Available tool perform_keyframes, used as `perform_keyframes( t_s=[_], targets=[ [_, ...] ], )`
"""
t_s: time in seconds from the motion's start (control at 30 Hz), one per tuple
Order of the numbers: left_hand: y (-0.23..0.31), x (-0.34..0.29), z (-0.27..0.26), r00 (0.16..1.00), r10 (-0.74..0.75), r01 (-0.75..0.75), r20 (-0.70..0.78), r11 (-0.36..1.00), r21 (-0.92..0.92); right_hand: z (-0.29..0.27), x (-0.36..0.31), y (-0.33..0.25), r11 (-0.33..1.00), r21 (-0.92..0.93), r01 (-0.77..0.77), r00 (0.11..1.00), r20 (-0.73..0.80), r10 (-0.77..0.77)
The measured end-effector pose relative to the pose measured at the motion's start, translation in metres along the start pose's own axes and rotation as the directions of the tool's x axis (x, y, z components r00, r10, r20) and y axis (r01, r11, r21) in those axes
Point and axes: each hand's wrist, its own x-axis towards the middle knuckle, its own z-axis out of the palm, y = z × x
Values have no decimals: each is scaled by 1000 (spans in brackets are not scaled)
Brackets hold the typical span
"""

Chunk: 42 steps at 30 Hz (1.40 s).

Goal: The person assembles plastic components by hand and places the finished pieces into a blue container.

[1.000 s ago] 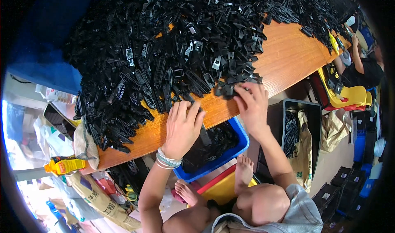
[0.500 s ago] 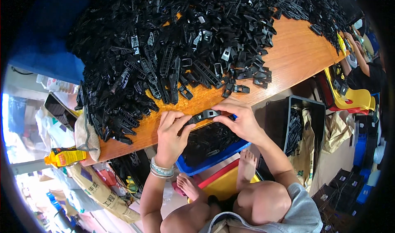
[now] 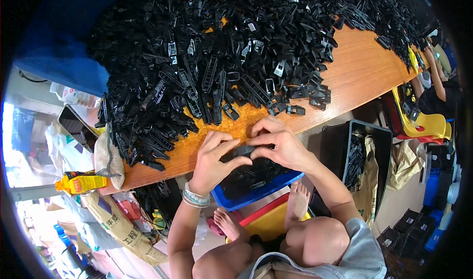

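Observation:
Both my hands meet above the near edge of the wooden table, around a small black plastic part (image 3: 241, 152). My left hand (image 3: 213, 160) pinches its left end between thumb and fingers. On the other end, my right hand (image 3: 282, 143) is closed with thumb and fingertips. The part is blurred and partly covered by the fingers. Directly below the hands, a blue bin (image 3: 263, 195) holds more black parts. Past my fingers, a large heap of black plastic parts (image 3: 197, 67), some long and ribbed, others short and clip-like, spreads over the table (image 3: 357, 65).
A black crate (image 3: 349, 131) with black parts and brown paper stands right of the blue bin. A yellow bottle (image 3: 84, 183) is at the table's left corner, near printed sacks (image 3: 118, 227). Another person's arm (image 3: 436, 72) and a yellow chair (image 3: 428, 124) are far right.
My hands have drawn closer together, and the black part between them has turned and is more hidden by the fingers. The whole view has shifted slightly.

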Motion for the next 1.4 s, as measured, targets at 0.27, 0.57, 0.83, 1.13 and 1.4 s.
perform_keyframes(
  t_s=[0.27,0.57,0.83,1.13,1.4],
  targets=[
    [-12,40,6,974,70,73,-215,802,592,36,52,7,819,-574,2,949,-257,-182],
    [2,14,3,985,116,-60,-129,926,373,13,-3,-13,967,-230,-109,880,-475,-14],
    [4,19,28,971,215,-175,-106,937,303,15,-18,-21,943,139,-302,863,-381,333],
    [2,11,32,955,190,-142,-229,967,212,12,-22,-14,880,-400,-257,918,-385,93],
    [4,11,32,955,63,-49,-291,997,57,13,-5,-8,892,-418,-170,946,-323,29]
  ],
)
